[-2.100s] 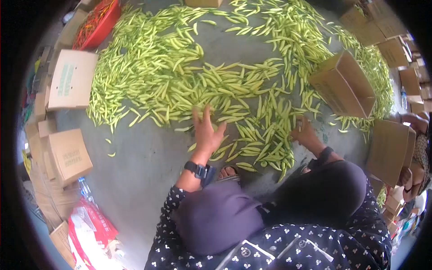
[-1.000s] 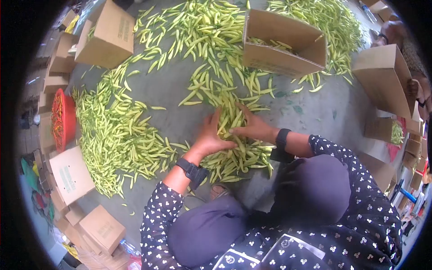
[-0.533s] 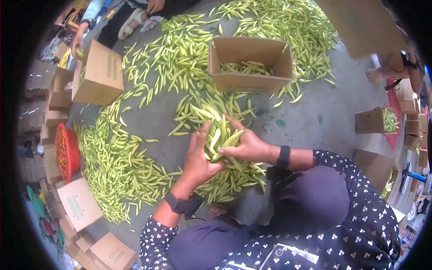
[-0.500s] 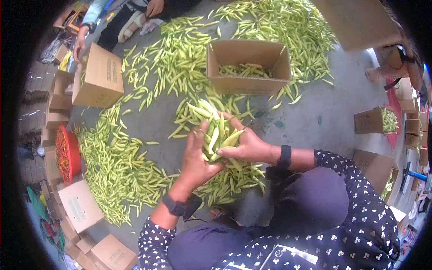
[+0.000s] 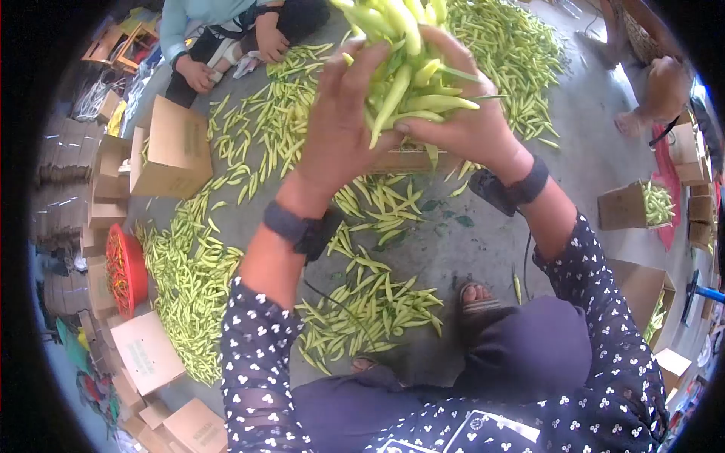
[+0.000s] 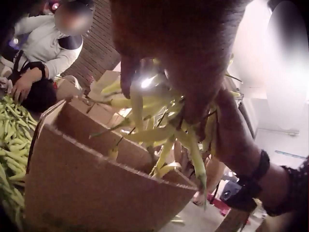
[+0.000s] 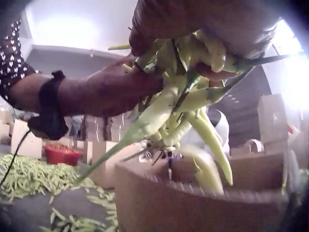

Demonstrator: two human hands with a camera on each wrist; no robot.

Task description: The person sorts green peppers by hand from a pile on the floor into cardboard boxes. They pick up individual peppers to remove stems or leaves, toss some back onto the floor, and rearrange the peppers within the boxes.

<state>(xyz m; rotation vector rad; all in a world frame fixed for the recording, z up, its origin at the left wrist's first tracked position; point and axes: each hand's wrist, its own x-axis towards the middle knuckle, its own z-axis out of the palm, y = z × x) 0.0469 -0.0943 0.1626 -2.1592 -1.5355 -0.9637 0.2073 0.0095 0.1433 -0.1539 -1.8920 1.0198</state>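
Note:
Between them, my left hand (image 5: 340, 121) and right hand (image 5: 483, 124) grip a big bunch of pale green chili peppers (image 5: 400, 75), fingers curled round both sides. Stems and tips stick out beyond the fingers. Below the hands stands an open cardboard box (image 6: 96, 179), mostly hidden by them in the head view. The right wrist view has the bunch just above the rim of the box (image 7: 203, 208), some peppers hanging down past its edge. A smaller pile of chili peppers (image 5: 370, 309) lies on the floor between my feet.
Large heaps of chili peppers (image 5: 189, 302) spread over the grey floor (image 5: 445, 260). A red basin (image 5: 137, 272) of red peppers stands left, among cardboard boxes (image 5: 174, 147). One person (image 5: 219, 30) sits at the back left; another (image 5: 653, 83) is at right, near a filled box (image 5: 623, 208).
Both hands reached down to the peppers, gathered a bunch from the pile, then lifted it forward over the open box. The pile between my feet is smaller. The person at back left leans into view.

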